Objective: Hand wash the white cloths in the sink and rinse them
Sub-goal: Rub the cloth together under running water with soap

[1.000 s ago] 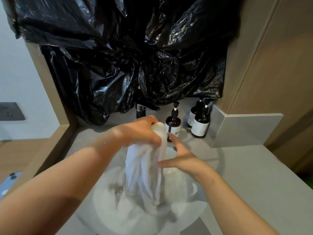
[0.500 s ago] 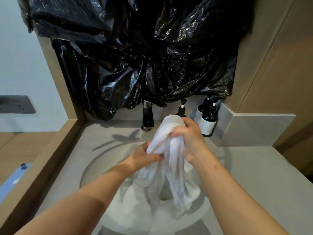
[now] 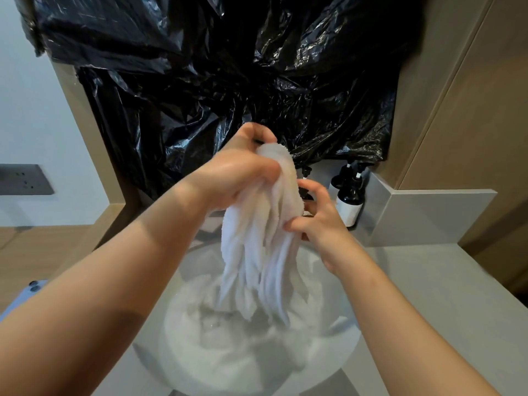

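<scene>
Head view: left hand (image 3: 240, 178) was clenched round the top of a gathered white cloth (image 3: 257, 247), fingers curled over the bunched end and holding it up above the sink (image 3: 340, 350). Right hand (image 3: 317, 224) sat lower on the same bundle, thumb pressed on the near side and fingers curved round the far side, a loose grasp rather than a hard squeeze. The cloth hung in long folds, its lower ends reaching down into the basin. More white cloth (image 3: 228, 352) lay heaped in the bowl; whether water or suds stood there could not be told, and no running water showed. Judged step: wringing or stripping water from one cloth, mid-wash. The next move would likely call for the right hand to tighten and draw down the bundle, or twist against the left, with the drips falling inside the basin. The tap was hidden behind the hands and cloth, so its setting was unknown. Dark pump bottles (image 3: 350, 201) stood close behind the right hand at the back of the grey countertop (image 3: 443, 295), within elbow-knock range. Black plastic sheeting (image 3: 228, 81) hung over the wall above. A wall socket (image 3: 23, 180) sat well off to the left.
</scene>
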Tool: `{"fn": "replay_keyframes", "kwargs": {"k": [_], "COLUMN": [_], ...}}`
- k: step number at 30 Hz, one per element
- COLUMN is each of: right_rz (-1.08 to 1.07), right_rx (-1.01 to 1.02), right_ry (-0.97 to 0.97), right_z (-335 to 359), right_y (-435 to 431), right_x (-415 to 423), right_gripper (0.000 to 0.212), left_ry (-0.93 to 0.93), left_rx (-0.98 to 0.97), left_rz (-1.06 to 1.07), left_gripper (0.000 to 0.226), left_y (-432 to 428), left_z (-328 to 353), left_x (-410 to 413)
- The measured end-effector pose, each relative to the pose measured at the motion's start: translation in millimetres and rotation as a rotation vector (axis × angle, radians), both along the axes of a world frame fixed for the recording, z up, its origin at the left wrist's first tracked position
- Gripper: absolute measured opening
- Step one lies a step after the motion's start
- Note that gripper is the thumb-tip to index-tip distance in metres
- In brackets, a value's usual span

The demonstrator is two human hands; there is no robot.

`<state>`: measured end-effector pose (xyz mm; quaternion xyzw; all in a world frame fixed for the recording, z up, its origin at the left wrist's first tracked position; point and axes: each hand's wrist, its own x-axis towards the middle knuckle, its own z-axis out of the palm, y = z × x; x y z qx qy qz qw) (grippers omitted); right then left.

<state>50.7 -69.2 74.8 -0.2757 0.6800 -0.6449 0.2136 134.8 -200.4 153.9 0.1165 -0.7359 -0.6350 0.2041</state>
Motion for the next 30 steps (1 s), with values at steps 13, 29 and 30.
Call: {"fn": "replay_keyframes", "kwargs": {"k": [13,29,30], "right_rz": [0.259,0.09,0.091], "right_rx": [0.744,-0.178,-0.192], "right_ry": [-0.014,0.062,0.047], "right_z": [-105.1,32.0,34.8], "right_y": [19.8,-3.9,-5.4], "right_x": [23.8,33.4,32.5], "right_gripper": [0.031,0.042,0.042], "left_ry": [-0.678,-0.024,-0.02], "left_rx": [-0.248,0.048,0.034], "left_rz": [-0.151,0.064,0.051], "left_gripper": [0.047,0.031,0.026], "left_y": [-3.5,4.5,3.1], "left_z": [-197.9,-33.8,-30.1], "left_x": [33.5,39.3,39.3]}}
